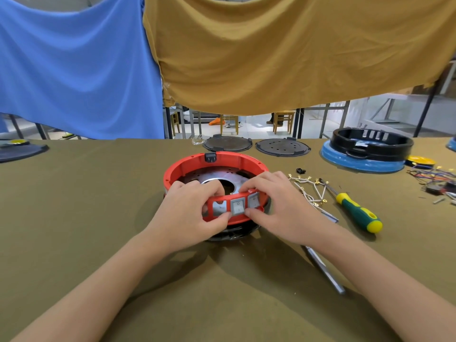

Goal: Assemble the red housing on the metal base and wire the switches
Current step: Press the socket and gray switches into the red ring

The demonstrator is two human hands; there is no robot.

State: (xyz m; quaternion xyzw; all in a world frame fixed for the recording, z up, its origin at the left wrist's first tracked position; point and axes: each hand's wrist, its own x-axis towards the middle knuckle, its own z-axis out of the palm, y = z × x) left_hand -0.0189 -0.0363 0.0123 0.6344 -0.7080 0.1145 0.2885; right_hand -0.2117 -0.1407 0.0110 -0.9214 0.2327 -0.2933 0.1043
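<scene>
My left hand (190, 213) pinches the near wall of the round red plastic housing (187, 166), thumb outside by the empty slot. The grey rocker switch (238, 206) sits dead centre between both thumbs. My right hand (276, 206) pinches the same wall, nearer the white terminal wires (311, 191) on the counter (98, 193).

I count 1 red ring (256, 161), with 2 switches (238, 206) fitted in its front and 1 slot (218, 208) open. 2 hands: left hand (190, 215), right hand (278, 206). 2 dark round plates (227, 143) at the back, 1 screwdriver (357, 208), 2 hanging cloths (74, 65), approx. 1 bunch of white wires (311, 191).
</scene>
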